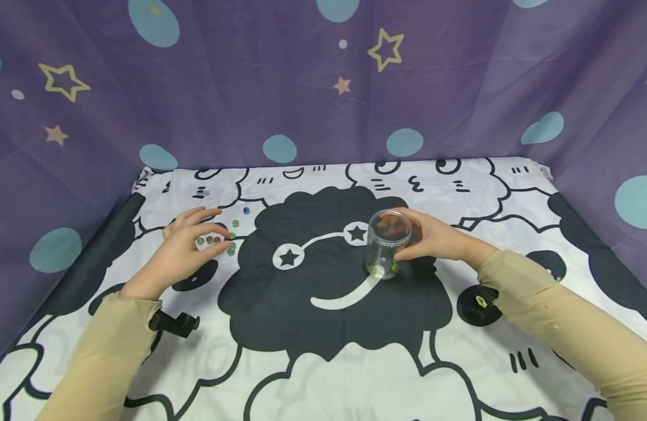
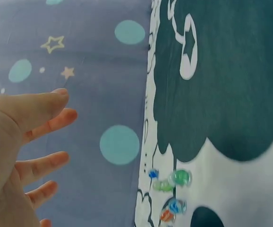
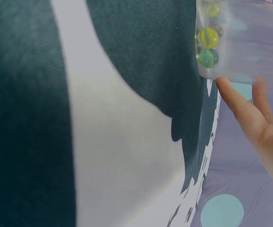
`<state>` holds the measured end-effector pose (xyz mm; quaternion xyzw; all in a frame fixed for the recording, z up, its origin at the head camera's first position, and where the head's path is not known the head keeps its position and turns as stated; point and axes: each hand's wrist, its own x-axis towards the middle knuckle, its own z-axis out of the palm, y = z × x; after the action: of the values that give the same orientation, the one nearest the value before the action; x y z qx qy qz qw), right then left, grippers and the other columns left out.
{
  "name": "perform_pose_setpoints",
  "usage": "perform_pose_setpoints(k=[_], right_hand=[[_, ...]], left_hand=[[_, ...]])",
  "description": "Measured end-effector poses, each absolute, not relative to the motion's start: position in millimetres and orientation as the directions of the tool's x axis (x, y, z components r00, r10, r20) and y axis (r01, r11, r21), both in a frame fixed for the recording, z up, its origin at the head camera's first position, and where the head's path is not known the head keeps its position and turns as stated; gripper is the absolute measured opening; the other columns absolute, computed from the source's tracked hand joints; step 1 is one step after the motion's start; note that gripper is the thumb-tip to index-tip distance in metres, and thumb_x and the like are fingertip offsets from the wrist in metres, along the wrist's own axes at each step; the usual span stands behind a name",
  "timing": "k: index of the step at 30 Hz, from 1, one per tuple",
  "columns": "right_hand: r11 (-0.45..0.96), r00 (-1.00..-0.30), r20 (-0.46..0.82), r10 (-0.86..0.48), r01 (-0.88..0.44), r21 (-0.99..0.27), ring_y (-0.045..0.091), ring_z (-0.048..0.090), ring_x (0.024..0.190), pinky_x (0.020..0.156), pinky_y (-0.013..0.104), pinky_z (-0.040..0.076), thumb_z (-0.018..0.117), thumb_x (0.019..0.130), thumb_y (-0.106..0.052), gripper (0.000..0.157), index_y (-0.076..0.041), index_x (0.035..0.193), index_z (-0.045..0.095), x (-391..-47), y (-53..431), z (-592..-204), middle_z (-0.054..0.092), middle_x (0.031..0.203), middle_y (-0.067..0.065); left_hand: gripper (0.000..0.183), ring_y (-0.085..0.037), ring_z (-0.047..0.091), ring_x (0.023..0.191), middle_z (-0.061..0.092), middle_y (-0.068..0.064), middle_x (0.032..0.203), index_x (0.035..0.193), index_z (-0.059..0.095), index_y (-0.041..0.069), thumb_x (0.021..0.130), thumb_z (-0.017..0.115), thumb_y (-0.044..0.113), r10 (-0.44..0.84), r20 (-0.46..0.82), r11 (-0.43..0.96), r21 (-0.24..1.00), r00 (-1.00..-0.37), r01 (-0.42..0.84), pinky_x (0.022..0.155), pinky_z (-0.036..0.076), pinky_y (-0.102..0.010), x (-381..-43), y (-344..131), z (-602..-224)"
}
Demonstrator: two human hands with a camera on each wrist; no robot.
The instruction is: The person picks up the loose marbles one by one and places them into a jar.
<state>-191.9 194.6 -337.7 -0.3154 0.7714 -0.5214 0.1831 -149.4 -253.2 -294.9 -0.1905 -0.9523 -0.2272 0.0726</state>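
Observation:
A clear plastic jar point(image 1: 378, 248) stands upright on the dark part of the printed cloth. My right hand point(image 1: 431, 234) holds it from the right side, thumb in front and fingers behind. Yellow and green marbles point(image 3: 208, 38) lie at the jar's bottom in the right wrist view. On the left, my left hand point(image 1: 189, 242) hovers by several loose glass marbles point(image 1: 236, 223), its fingers spread and gently bent. Thumb and index tips sit a little apart, with nothing seen between them. A blue marble point(image 2: 153, 173) and a green marble point(image 2: 180, 177) show beyond the fingers in the left wrist view.
A white cloth point(image 1: 313, 386) with black cartoon shapes covers the table. Purple curtains point(image 1: 223, 88) with stars and blue dots rise behind and at both sides. A black strap mount point(image 1: 175, 323) sits on the left wrist.

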Motion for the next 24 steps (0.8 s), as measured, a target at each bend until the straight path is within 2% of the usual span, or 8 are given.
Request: perform_pose_setpoints(k=[7, 18, 24], right_hand=[[0.268, -0.735, 0.044, -0.676, -0.302, -0.915, 0.038, 0.047, 0.126, 0.083, 0.035, 0.053, 0.074, 0.079, -0.002, 0.075, -0.009, 0.143, 0.036, -192, 194, -337, 0.046, 0.138, 0.017], [0.266, -0.738, 0.044, -0.673, -0.297, -0.917, 0.039, 0.047, 0.126, 0.083, 0.034, 0.053, 0.075, 0.079, -0.003, 0.075, -0.009, 0.142, 0.036, -191, 194, -336, 0.046, 0.138, 0.017], [0.256, -0.739, 0.047, -0.672, -0.291, -0.922, 0.038, 0.047, 0.126, 0.083, 0.035, 0.053, 0.074, 0.078, -0.003, 0.075, -0.008, 0.143, 0.036, -190, 193, -336, 0.046, 0.138, 0.018]], left_hand=[[0.010, -0.048, 0.022, 0.134, 0.043, -0.023, 0.139, 0.092, 0.070, 0.011, 0.084, 0.072, 0.017, 0.295, 0.219, 0.842, 0.402, -0.930, 0.361, 0.091, 0.012, -0.070, -148, -266, -299], [0.014, -0.050, 0.019, 0.135, 0.042, -0.023, 0.139, 0.096, 0.071, 0.010, 0.086, 0.071, 0.019, 0.266, 0.179, 0.854, 0.411, -0.947, 0.318, 0.090, 0.008, -0.072, -149, -279, -304], [0.015, -0.051, 0.022, 0.132, 0.041, -0.025, 0.139, 0.096, 0.071, 0.009, 0.083, 0.073, 0.016, 0.274, 0.167, 0.858, 0.404, -0.947, 0.319, 0.088, 0.012, -0.069, -156, -283, -310]])
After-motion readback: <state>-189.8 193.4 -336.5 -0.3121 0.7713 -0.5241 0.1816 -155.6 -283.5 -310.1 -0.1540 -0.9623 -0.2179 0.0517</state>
